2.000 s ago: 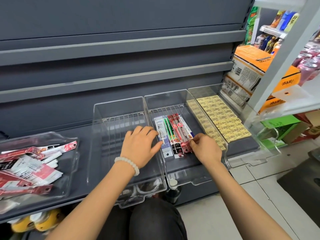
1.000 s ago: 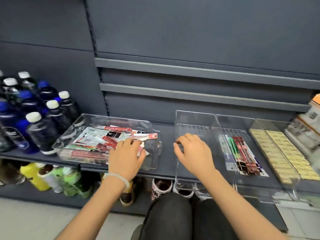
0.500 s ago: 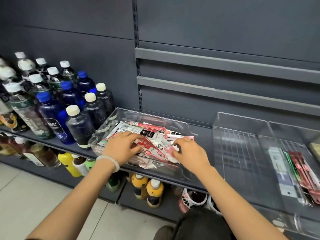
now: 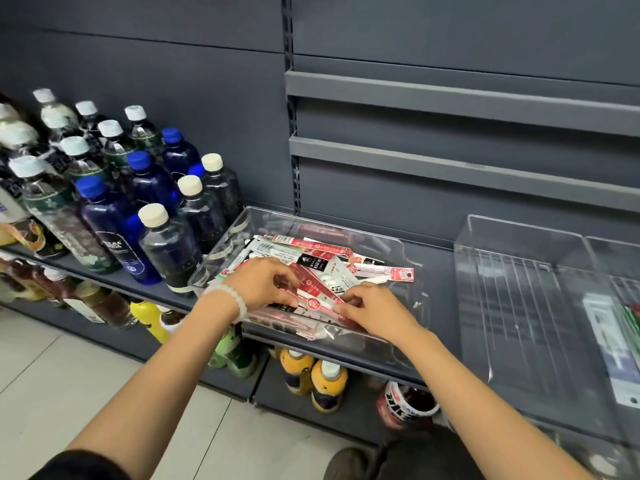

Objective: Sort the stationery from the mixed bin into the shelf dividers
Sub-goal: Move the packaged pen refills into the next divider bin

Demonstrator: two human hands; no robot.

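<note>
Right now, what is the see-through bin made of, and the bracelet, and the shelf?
The bin looks like clear hard plastic: the shelf shows through its glossy walls. The bracelet seems to be pale, milky round beads, maybe stone or glass; I cannot tell which. The shelf looks like dark grey painted metal with a matt finish, as its slotted upright suggests.
</note>
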